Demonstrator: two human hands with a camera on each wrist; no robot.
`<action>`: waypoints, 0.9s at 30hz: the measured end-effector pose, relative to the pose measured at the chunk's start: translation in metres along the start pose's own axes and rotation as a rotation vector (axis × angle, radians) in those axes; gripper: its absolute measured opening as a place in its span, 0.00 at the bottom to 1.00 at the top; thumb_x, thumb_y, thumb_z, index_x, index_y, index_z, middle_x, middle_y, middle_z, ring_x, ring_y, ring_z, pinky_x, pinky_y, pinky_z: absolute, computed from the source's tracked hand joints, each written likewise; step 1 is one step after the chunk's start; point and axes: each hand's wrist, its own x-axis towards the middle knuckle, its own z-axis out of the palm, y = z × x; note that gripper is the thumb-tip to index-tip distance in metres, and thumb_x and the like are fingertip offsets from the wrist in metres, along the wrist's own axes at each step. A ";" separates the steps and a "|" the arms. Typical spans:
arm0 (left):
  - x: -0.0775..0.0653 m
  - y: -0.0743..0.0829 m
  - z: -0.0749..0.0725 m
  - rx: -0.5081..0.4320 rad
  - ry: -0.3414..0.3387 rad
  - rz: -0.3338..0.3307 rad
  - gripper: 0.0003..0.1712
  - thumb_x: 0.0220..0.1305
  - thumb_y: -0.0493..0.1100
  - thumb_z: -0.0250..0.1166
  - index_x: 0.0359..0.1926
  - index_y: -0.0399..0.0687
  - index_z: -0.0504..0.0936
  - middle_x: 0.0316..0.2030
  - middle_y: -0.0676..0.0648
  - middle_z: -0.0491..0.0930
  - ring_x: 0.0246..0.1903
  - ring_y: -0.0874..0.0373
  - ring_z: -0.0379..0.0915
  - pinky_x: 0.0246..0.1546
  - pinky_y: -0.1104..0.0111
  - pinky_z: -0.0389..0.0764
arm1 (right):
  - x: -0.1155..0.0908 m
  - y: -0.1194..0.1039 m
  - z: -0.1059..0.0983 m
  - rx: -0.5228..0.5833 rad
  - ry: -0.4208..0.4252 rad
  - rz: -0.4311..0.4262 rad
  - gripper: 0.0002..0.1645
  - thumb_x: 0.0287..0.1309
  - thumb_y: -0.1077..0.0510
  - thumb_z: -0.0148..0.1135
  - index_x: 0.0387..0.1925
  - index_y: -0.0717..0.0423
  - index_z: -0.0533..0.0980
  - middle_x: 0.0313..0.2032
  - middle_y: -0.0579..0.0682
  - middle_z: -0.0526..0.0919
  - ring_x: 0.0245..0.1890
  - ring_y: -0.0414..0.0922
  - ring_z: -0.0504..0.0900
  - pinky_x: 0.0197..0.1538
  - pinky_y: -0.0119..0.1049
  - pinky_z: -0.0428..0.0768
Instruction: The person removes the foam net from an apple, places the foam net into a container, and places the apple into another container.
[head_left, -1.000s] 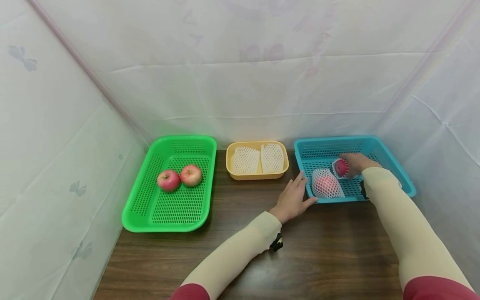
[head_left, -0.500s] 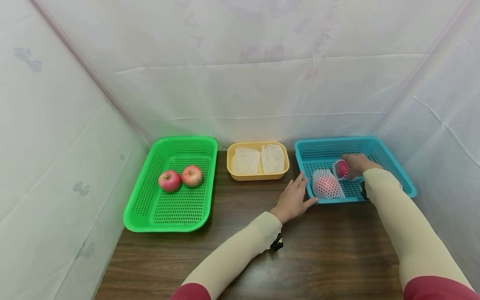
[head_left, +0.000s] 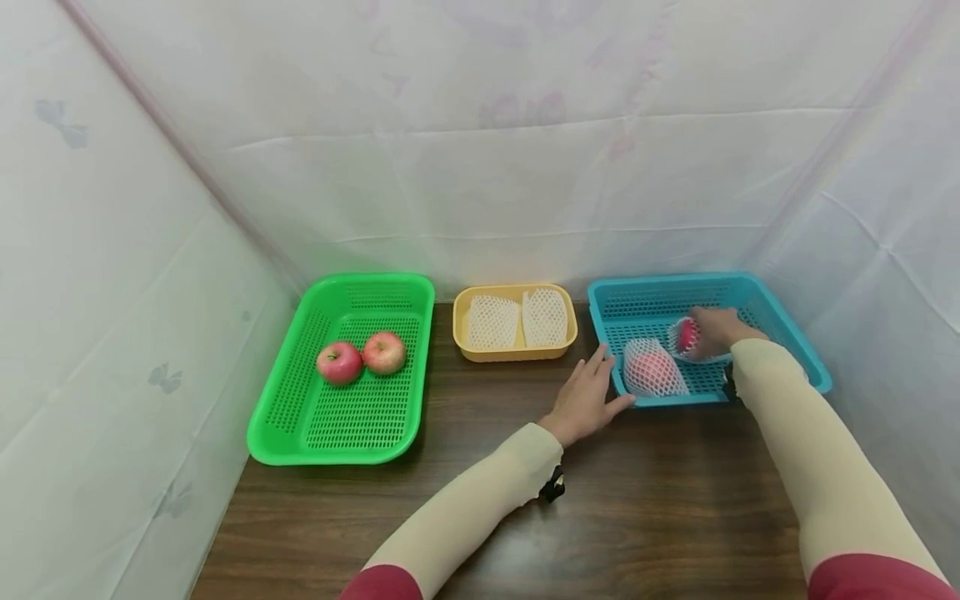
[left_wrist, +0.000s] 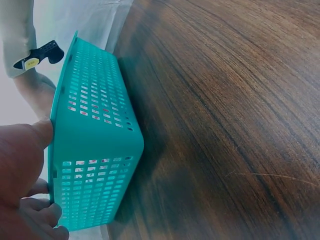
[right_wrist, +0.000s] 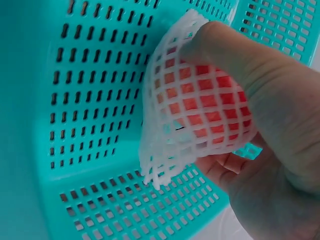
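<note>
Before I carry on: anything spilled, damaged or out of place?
Nothing looks spilled: the bare apples are in the green basket, the netted fruit in the blue basket. Only a thin pale line on the table, in the left wrist view, stands out; scratch or stray strand, I can't tell.

The netting [right_wrist: 175, 140] in my right hand [right_wrist: 280, 125] looks like matt white foam, over smooth-skinned fruit [right_wrist: 208, 101]. My left hand [head_left: 583, 398] touches the right basket [left_wrist: 97, 150], smooth plastic with a low sheen. The left basket [head_left: 337, 457] is glossier plastic, the far tray [head_left: 513, 355] satiny plastic. Near me, the table [head_left: 675, 508] shows shiny wood grain; my sleeves [head_left: 480, 496] are matt cloth, the far hanging [head_left: 480, 187] thin creased sheeting.
</note>
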 end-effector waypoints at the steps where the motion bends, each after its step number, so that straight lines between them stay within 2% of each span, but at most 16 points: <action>1: 0.000 0.000 0.000 0.002 0.003 -0.001 0.43 0.67 0.66 0.55 0.73 0.45 0.60 0.76 0.47 0.47 0.74 0.59 0.43 0.71 0.61 0.50 | 0.000 0.001 -0.001 -0.013 0.007 -0.007 0.54 0.41 0.52 0.78 0.63 0.72 0.60 0.55 0.76 0.68 0.54 0.76 0.63 0.50 0.71 0.68; 5: 0.000 -0.001 -0.001 -0.002 0.011 0.001 0.43 0.67 0.66 0.55 0.73 0.45 0.60 0.76 0.47 0.48 0.74 0.59 0.44 0.71 0.61 0.50 | -0.003 0.001 -0.006 -0.053 0.026 -0.019 0.56 0.40 0.51 0.77 0.64 0.74 0.58 0.58 0.78 0.61 0.55 0.79 0.57 0.50 0.73 0.65; 8: 0.000 0.000 -0.002 -0.002 0.006 -0.001 0.43 0.67 0.66 0.55 0.73 0.45 0.60 0.76 0.46 0.47 0.74 0.58 0.43 0.71 0.60 0.51 | -0.005 -0.001 -0.009 -0.067 0.034 -0.023 0.55 0.41 0.51 0.77 0.63 0.75 0.58 0.58 0.78 0.60 0.54 0.78 0.57 0.51 0.73 0.65; 17: -0.001 0.000 -0.003 -0.001 -0.007 0.004 0.43 0.67 0.65 0.55 0.73 0.45 0.60 0.76 0.47 0.48 0.74 0.58 0.45 0.71 0.59 0.52 | -0.013 -0.006 -0.017 -0.030 0.059 -0.010 0.56 0.39 0.48 0.78 0.63 0.73 0.60 0.58 0.77 0.56 0.52 0.73 0.56 0.46 0.69 0.70; 24: -0.001 -0.005 -0.009 -0.020 -0.028 0.027 0.42 0.67 0.64 0.57 0.73 0.46 0.61 0.75 0.48 0.50 0.73 0.59 0.48 0.71 0.59 0.53 | -0.014 -0.004 -0.020 -0.038 0.101 -0.081 0.52 0.41 0.47 0.76 0.59 0.73 0.62 0.48 0.72 0.73 0.46 0.68 0.64 0.41 0.59 0.70; 27: -0.001 -0.008 -0.012 -0.029 -0.027 0.050 0.41 0.68 0.63 0.57 0.72 0.46 0.62 0.75 0.48 0.51 0.72 0.59 0.50 0.71 0.60 0.53 | -0.015 -0.003 -0.020 -0.029 0.110 -0.086 0.53 0.41 0.46 0.77 0.60 0.72 0.62 0.49 0.72 0.73 0.47 0.68 0.63 0.40 0.59 0.72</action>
